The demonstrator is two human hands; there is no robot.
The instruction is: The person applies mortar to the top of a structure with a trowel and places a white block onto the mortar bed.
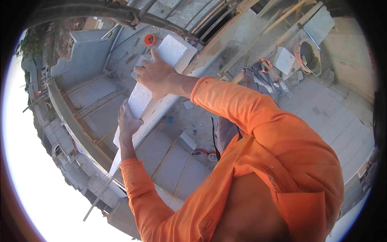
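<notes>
A long white block (175, 51) with a rough, grainy top face lies along the top of a narrow pale wall, running from upper right to lower left. My left hand (128, 120) grips its lower left part, the fingers on the far edge and the thumb on the near side. Farther up, my right hand (155, 75) bends its fingers over a small pale block-like piece (142, 60) that juts past the block's far edge. Much of that piece is hidden under the hand, so its kind is unclear. Orange sleeves cover both my forearms.
An orange bucket (150, 39) stands on the floor beyond the wall. At the upper right are a round tub (307, 55), a white block (284, 60) and long timber poles (278, 42). Below the near side lies a smaller white block (188, 140). A dark bar (92, 13) crosses the top.
</notes>
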